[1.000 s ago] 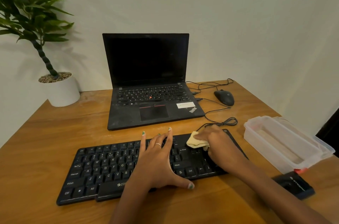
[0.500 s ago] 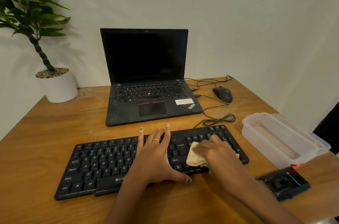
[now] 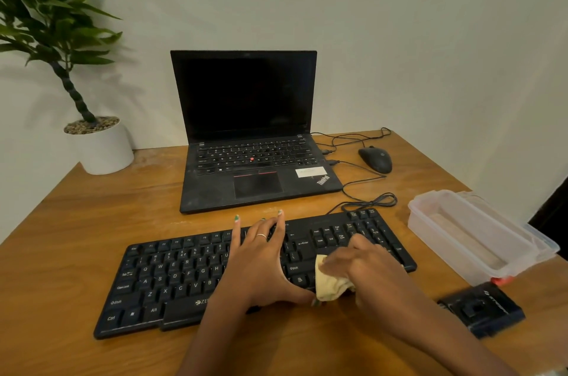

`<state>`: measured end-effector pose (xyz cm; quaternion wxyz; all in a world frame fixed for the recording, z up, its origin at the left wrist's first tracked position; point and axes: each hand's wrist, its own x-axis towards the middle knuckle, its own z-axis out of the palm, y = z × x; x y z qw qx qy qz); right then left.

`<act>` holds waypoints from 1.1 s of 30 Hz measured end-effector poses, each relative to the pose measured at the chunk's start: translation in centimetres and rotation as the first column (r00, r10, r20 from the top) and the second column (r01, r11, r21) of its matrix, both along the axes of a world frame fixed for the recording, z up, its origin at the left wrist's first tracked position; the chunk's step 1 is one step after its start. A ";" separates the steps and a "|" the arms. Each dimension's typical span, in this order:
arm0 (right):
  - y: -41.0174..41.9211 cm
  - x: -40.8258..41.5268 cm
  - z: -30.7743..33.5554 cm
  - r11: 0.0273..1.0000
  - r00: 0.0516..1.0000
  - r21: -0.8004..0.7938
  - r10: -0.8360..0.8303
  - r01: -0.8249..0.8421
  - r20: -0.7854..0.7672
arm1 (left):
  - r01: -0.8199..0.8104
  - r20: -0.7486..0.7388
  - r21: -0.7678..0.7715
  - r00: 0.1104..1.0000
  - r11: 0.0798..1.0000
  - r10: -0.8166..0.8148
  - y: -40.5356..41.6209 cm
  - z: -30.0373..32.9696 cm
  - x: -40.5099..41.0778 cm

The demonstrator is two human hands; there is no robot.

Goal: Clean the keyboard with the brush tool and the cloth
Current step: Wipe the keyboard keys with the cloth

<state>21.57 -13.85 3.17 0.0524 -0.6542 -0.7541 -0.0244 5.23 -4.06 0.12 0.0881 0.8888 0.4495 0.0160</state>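
A black external keyboard lies across the near part of the wooden desk. My left hand rests flat on its middle keys with the fingers spread and straight. My right hand holds a pale yellow cloth against the keyboard's lower right part, near the front edge. The cloth bunches out from under the fingers, close to my left thumb. A black brush tool lies on the desk at the right, apart from both hands.
An open black laptop stands behind the keyboard. A wired mouse and its coiled cable lie at the back right. A clear plastic container sits on the right, a potted plant at the back left.
My right hand has drawn the cloth from the keyboard's far right rows down toward its front edge. My left hand stays flat on the keys. The camera view has shifted slightly.
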 end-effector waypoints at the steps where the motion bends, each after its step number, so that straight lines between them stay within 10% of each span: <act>1: 0.1 0.1 0.2 1.000 1.000 -0.017 -0.018 0.018 0.015 | 0.001 -0.002 0.001 1.000 1.000 -0.001 0.0 0.0 0.0; 33: -1.3 2.0 1.3 0.985 0.983 -0.035 -0.168 0.171 0.077 | 0.008 -0.018 0.013 1.000 1.000 -0.008 0.0 -0.2 0.0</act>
